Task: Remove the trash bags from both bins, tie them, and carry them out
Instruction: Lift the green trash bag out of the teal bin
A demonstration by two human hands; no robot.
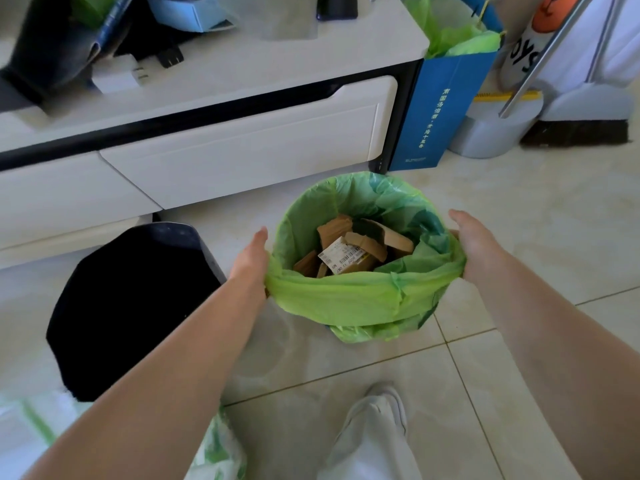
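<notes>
Nearest the camera, a pale trouser leg [372,441] and both bare forearms reached forward and down over the tiled floor [540,216]. At lower left lay a patch of white plastic with green streaks [221,452], partly under the left arm; what it was could not be told.

The left hand [251,259] was pressed to the left side of the green trash bag [349,301], fingers hidden under the folded-over rim, so the grip itself could not be confirmed. The right hand [469,237] sat on the bag's right side, thumb forward, fingers tucked behind the plastic; likewise unclear whether it was clamped. Hands well apart, one on each side of the bag's mouth.

The bag lined a round bin that it covered entirely, standing on the floor, its mouth open and the rim rolled outward. Inside lay torn cardboard pieces [367,244] and a white barcode label [341,254].

Just left of it stood a dark bin [135,306], its interior black.

Beyond, a white low cabinet with drawers [242,147] ran across the view; its top surface carried a white charger [119,77] and other blurred clutter. To its right, a blue paper bag [440,112] held green plastic [457,39]. Farthest right stood a pale dustpan [495,129] and a dark-bristled broom [578,131].
</notes>
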